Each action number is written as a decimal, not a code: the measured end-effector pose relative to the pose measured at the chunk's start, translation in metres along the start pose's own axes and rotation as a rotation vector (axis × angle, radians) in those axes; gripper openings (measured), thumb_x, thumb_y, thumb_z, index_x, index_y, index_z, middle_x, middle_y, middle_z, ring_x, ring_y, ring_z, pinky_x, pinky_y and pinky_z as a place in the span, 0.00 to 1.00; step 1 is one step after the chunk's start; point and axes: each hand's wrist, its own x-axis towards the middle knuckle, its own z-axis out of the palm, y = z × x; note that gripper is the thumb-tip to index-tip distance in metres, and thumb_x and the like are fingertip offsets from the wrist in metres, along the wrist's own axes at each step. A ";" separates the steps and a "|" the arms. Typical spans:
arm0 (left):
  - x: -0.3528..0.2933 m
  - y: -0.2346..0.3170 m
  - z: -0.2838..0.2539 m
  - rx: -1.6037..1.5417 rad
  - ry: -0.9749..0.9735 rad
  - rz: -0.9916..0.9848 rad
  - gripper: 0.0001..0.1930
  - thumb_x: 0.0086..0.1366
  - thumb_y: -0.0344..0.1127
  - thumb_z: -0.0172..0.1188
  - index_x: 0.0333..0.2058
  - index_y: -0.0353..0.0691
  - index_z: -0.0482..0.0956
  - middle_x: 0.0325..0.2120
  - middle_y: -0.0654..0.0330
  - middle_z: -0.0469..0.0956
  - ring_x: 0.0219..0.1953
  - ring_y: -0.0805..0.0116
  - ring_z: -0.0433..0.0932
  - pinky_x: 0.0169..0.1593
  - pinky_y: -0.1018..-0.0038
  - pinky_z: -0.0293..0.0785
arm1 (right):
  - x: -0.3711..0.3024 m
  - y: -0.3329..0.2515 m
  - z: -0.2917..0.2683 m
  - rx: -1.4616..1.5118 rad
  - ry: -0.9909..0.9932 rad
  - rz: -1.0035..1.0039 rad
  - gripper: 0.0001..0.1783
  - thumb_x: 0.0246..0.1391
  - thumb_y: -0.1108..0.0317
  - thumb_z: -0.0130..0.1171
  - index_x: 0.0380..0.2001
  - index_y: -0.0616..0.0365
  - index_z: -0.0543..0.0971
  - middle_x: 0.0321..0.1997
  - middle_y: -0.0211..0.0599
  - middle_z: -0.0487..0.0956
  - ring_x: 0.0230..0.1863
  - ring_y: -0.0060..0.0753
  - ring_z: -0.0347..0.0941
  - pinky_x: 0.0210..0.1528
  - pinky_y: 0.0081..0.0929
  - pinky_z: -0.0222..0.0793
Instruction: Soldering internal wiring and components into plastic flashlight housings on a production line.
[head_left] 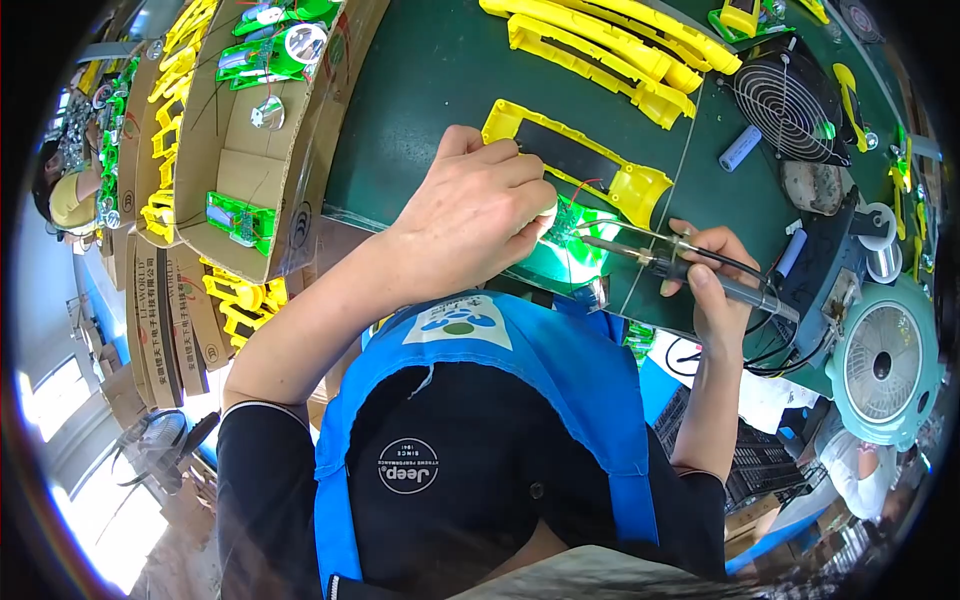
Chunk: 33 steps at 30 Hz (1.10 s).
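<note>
A soldering iron lies in my right hand, its fingers closed round the dark handle. A thin metal tube runs alongside the iron, and both point left at a lit green circuit board assembly. At that board's left edge my left hand is closed in a pinch. What its fingertips hold, if anything, is hidden. A thin red wire shows above the board. Just beyond the board lies a yellow plastic housing with a dark panel inside.
Yellow housings are stacked at the far side of the green table. A cardboard box with green assemblies stands left. To the right are a black fan, a blue battery cell, a solder spool and a teal fan.
</note>
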 end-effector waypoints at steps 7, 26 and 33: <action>0.000 0.001 0.000 0.014 -0.011 -0.023 0.07 0.47 0.26 0.63 0.25 0.44 0.74 0.24 0.64 0.70 0.34 0.65 0.72 0.45 0.65 0.60 | -0.007 0.005 -0.002 0.076 0.131 0.046 0.18 0.50 0.61 0.64 0.34 0.65 0.73 0.23 0.37 0.78 0.23 0.25 0.76 0.63 0.36 0.62; 0.046 0.009 0.018 0.138 0.059 -0.129 0.06 0.50 0.31 0.66 0.27 0.45 0.78 0.27 0.66 0.74 0.36 0.64 0.71 0.43 0.66 0.61 | 0.032 -0.007 -0.030 0.029 0.092 0.051 0.12 0.53 0.67 0.61 0.35 0.64 0.74 0.24 0.35 0.78 0.24 0.21 0.74 0.29 0.17 0.69; 0.047 0.011 0.020 0.170 0.037 -0.118 0.05 0.50 0.30 0.66 0.26 0.45 0.78 0.26 0.65 0.74 0.35 0.64 0.71 0.44 0.66 0.61 | 0.036 -0.007 -0.035 0.029 0.052 0.092 0.12 0.54 0.67 0.61 0.35 0.65 0.74 0.24 0.36 0.78 0.24 0.21 0.74 0.29 0.17 0.69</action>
